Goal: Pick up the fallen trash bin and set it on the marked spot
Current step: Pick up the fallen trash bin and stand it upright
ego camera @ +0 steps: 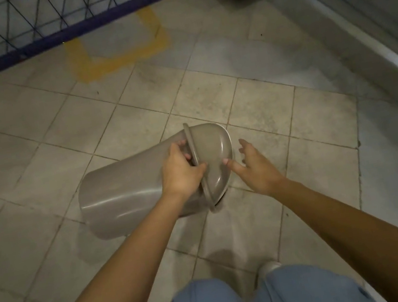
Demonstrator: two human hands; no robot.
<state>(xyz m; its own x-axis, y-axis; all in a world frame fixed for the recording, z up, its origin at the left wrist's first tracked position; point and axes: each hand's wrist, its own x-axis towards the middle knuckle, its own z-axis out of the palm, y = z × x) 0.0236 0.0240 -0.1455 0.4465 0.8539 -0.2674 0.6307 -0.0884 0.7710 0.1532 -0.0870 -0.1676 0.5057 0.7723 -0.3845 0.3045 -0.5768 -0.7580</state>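
1. Trash bin (130, 189) on its side on tiled floor (34, 158), well short of yellow marked spot (120, 58).
2. Left hand (180, 172) clamped on bin rim.
3. Right hand (254, 167) spread, thumb touching the lid.

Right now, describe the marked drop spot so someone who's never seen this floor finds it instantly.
Look at the dark wire fence that runs along the far edge of the tiled floor. Right at its purple base rail is the marked spot, beyond the fallen bin that the left hand grips. It is the only yellow thing on the floor: a worn painted outline around bare tile.
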